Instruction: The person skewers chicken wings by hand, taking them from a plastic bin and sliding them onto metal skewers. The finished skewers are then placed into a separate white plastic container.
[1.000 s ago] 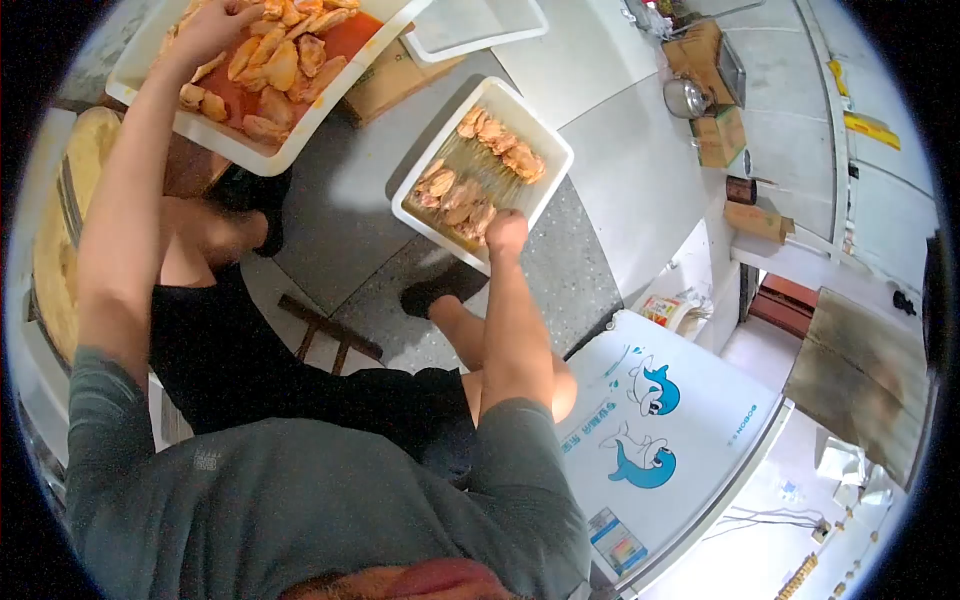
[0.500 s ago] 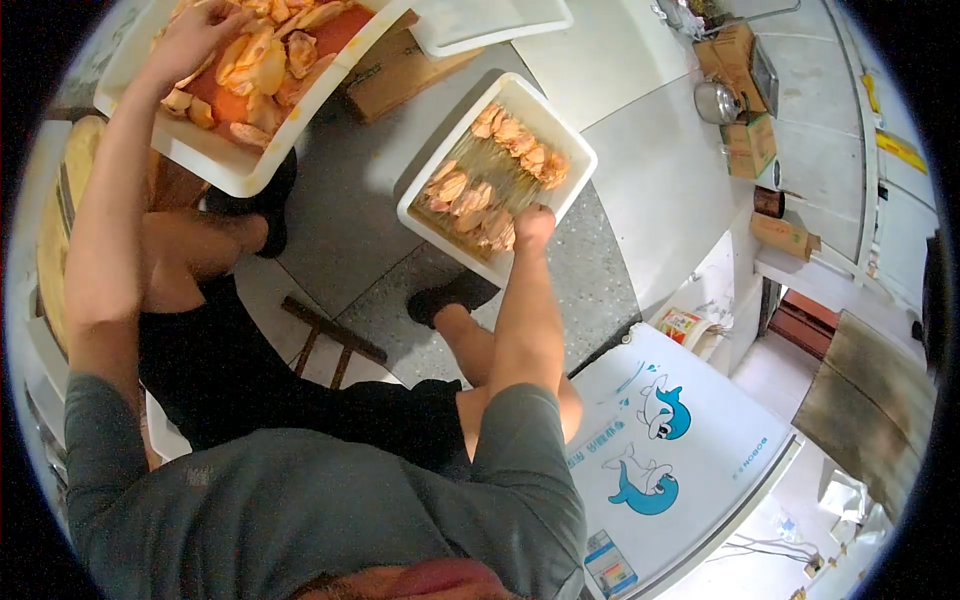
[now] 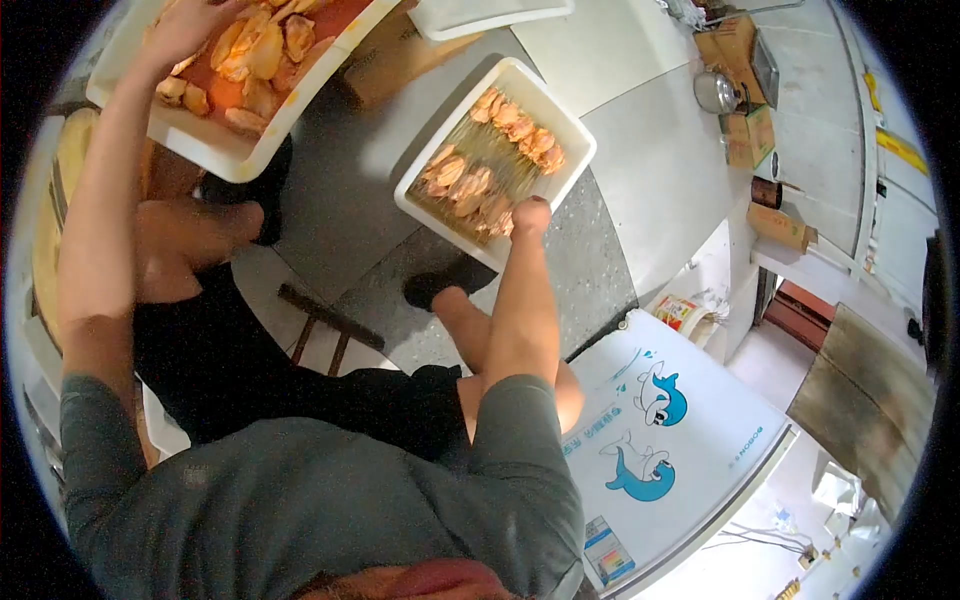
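Note:
At the upper left, my left hand (image 3: 188, 32) is over a large white tub (image 3: 262, 150) of raw meat pieces (image 3: 252, 50) in red-orange liquid. Its fingers reach the top edge of the view, and what they hold, if anything, is hidden. My right hand (image 3: 530, 215) is closed at the near right side of a smaller white tray (image 3: 577, 130). Skewered meat (image 3: 462, 185) lies in this tray in two rows, with thin sticks between them. The hand is at the end of the nearer row; what is in its fingers is too small to name.
A white lid or tray (image 3: 480, 12) lies at the top. A cardboard box (image 3: 400, 68) is beside the tub. A white freezer (image 3: 700, 420) with dolphin pictures stands at the right. A small stool (image 3: 330, 320) is near my legs. A kettle (image 3: 715, 92) and boxes are farther right.
My left hand has moved slightly up and left over the tub. My right hand has shifted slightly, still closed at the tray. The tub and tray appear a little higher in view.

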`<act>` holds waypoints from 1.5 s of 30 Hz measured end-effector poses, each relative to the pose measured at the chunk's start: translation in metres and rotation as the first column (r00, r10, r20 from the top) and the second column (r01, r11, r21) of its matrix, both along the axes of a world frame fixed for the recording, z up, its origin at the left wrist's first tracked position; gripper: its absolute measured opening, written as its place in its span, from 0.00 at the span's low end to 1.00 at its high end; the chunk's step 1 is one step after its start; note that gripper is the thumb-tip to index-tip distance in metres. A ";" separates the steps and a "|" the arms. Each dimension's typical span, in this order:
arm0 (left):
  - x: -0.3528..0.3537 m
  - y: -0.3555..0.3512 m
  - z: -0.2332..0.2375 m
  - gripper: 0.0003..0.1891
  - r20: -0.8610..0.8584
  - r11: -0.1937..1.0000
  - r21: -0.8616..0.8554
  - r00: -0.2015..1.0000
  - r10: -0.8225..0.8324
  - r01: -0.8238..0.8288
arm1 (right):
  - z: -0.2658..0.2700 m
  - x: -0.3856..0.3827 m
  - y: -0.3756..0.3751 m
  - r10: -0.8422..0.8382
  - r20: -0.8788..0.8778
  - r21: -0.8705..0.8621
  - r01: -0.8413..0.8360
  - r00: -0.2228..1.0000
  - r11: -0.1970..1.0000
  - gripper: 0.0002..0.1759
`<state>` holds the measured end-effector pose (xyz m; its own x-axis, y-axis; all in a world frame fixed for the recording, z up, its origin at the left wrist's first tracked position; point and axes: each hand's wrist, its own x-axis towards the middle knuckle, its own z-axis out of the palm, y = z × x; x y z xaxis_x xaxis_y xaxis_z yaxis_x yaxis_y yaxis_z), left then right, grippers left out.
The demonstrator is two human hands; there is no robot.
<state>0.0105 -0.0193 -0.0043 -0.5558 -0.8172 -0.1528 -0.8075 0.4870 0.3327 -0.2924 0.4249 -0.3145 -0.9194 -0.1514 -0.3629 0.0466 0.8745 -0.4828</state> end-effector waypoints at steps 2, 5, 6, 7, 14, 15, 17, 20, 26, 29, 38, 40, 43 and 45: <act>-0.004 0.011 0.018 0.17 0.023 1.000 -0.007 1.000 0.014 -0.014 | 0.012 0.002 -0.001 -0.117 -0.143 -0.044 0.112 0.983 0.993 0.17; -0.003 0.020 0.028 0.18 0.031 0.999 -0.034 0.999 0.022 -0.021 | 0.025 -0.003 -0.003 -0.199 -0.194 -0.355 0.121 0.961 0.927 0.17; -0.003 0.021 0.031 0.18 0.032 0.998 -0.020 0.998 0.052 -0.052 | 0.040 0.007 -0.012 -0.234 -0.159 -0.484 0.131 0.959 0.865 0.16; 0.000 0.021 0.033 0.19 0.030 0.996 -0.010 0.996 0.086 -0.085 | 0.066 0.023 -0.034 -0.260 -0.120 -0.607 0.136 0.958 0.783 0.15; 0.020 0.016 0.024 0.19 -0.097 0.999 0.042 0.995 -0.012 0.016 | 0.359 0.301 -0.156 0.476 -0.193 -0.918 -0.329 0.858 0.220 0.12; 0.020 0.018 0.021 0.19 -0.106 0.998 0.051 0.994 -0.021 0.026 | 0.387 0.324 -0.158 0.580 -0.350 -0.915 -0.401 0.736 -0.043 0.11; 0.021 0.019 0.015 0.18 -0.126 0.997 0.063 0.991 -0.037 0.045 | 0.428 0.358 -0.163 0.653 -0.575 -0.818 -0.332 0.493 -0.470 0.11; 0.026 0.019 0.001 0.18 -0.163 0.992 0.097 0.985 -0.061 0.077 | 0.454 0.387 -0.177 0.702 -0.646 -0.762 -0.289 0.300 -0.579 0.09; 0.055 0.024 -0.032 0.18 -0.217 0.979 0.188 0.975 -0.037 0.080 | 0.453 0.423 -0.194 0.478 -0.718 -0.663 -0.288 0.506 -0.690 0.07; 0.079 0.027 -0.036 0.17 -0.258 0.970 0.241 0.965 0.033 0.031 | 0.449 0.427 -0.215 0.668 -0.640 -0.769 -0.315 0.381 -0.556 0.10; 0.114 0.049 -0.031 0.17 -0.428 0.938 0.347 0.893 0.139 0.020 | 0.421 0.471 -0.334 0.987 0.067 -0.600 -0.785 0.145 0.156 0.09; 0.117 0.050 -0.027 0.16 -0.466 0.931 0.363 0.871 0.158 0.026 | 0.407 0.489 -0.370 0.999 -0.040 -0.402 -0.915 -0.008 -0.023 0.13; 0.117 0.051 -0.024 0.16 -0.520 0.924 0.378 0.838 0.166 0.052 | 0.386 0.525 -0.413 0.973 -0.021 -0.079 -0.970 -0.229 -0.230 0.19; 0.117 0.049 -0.024 0.16 -0.546 0.920 0.386 0.821 0.168 0.069 | 0.367 0.548 -0.435 0.938 0.058 0.066 -0.937 -0.341 -0.344 0.23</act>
